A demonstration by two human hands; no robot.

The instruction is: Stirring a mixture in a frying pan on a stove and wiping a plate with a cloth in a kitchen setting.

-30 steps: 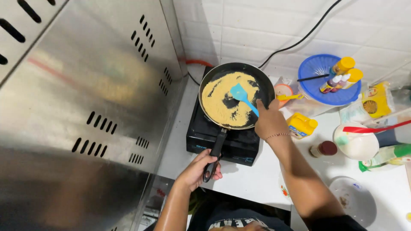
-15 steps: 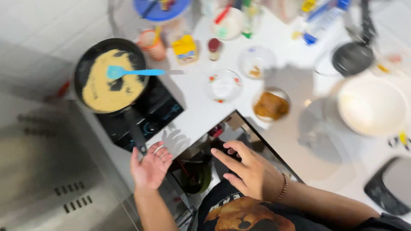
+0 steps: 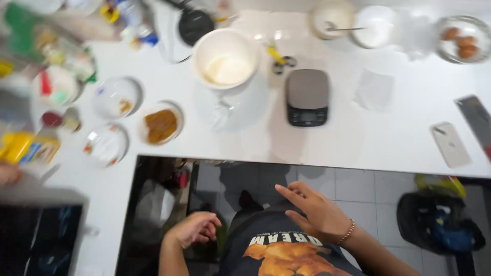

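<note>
While both hands hung empty over the person's lap at the bottom of the frame, the left hand (image 3: pixel 192 229) had its fingers loosely curled inward around nothing, and the right hand (image 3: pixel 314 212), with a thin beaded bracelet (image 3: pixel 347 232) at the wrist, held its fingers straight and slightly spread, pointing toward the upper left. Neither hand touched any object; below them showed a dark shirt with an orange print (image 3: pixel 286 253), and behind them grey floor tiles (image 3: pixel 353 191) under the counter. Just above the hands ran the front edge of the white countertop (image 3: pixel 399 138), which crossed the middle of the frame. Nearest on it, left of centre, stood a small clear bowl of brown paste (image 3: pixel 161 124), with two more small clear dishes (image 3: pixel 110 97) beside it toward the left. Farther up, at centre, sat a large white mixing bowl with pale batter (image 3: pixel 225 61), and just right of it a dark grey digital kitchen scale (image 3: pixel 307 97). A pale phone (image 3: pixel 450 144) lay near the right edge, well apart from the hands, and a glass bowl of brown eggs (image 3: pixel 463 38) occupied the upper right corner. A dark bag (image 3: pixel 440 225) rested on the floor at lower right. Blurred bottles and packets crowded the upper left.
</note>
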